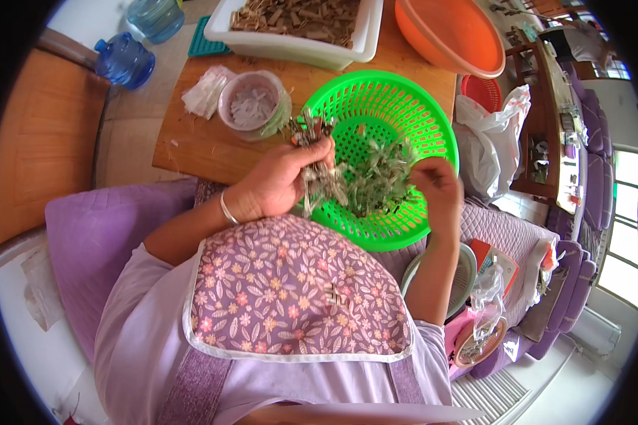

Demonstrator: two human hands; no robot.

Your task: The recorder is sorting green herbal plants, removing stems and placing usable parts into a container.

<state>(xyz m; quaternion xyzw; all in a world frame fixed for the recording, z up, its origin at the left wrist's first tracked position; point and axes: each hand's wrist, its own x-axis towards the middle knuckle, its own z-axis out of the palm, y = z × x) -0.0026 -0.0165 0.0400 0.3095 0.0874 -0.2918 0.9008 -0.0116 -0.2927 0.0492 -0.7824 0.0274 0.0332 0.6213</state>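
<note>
Floral apron (301, 290): nearest, covering the person's front, presumably to keep the lilac shirt (142, 304) clean.
Left hand (280, 177): closed round a bunch of thin greyish strips (324, 185), thumb on top, at the basket's left edge, perhaps so loose bits drop inside.
Right hand (436, 188): fingers bent and blurred at the opposite side; cannot tell whether they grip anything.
Green basket (443, 124): holds a loose grey-green heap (383, 177), seemingly placed for both hands to reach.
Tabletop (191, 142): bowl (234, 122), white tub (290, 53) and orange basin (454, 35) stand farther out.
</note>
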